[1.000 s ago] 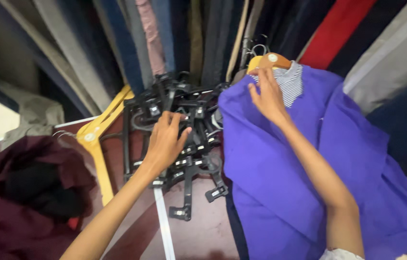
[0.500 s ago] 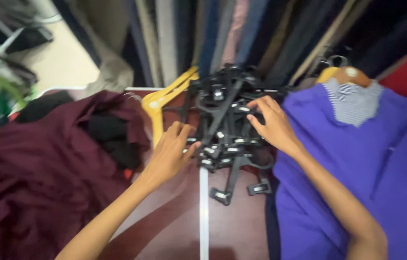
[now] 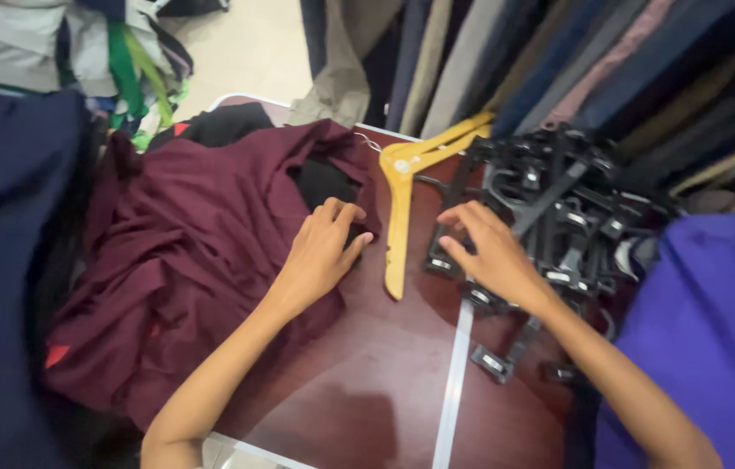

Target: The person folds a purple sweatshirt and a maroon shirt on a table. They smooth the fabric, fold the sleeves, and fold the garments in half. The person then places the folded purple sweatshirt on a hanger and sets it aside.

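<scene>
Head view | left hand (image 3: 320,256): open, fingers on maroon garment (image 3: 185,260) at worktop (image 3: 367,391) left edge | right hand (image 3: 493,252): open, resting on black clip hanger pile (image 3: 559,208) near far edge | risk: interlocked clips likely snag, dragging neighbours or wooden hanger (image 3: 402,204) off.

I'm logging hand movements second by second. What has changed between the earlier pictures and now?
The right hand left the collar of the purple garment and came to rest on the pile of black clip hangers. The left hand left that pile and now touches the edge of the maroon garment. The view swung left. The wooden hanger stayed put on the table. Neither hand grips anything.
</scene>
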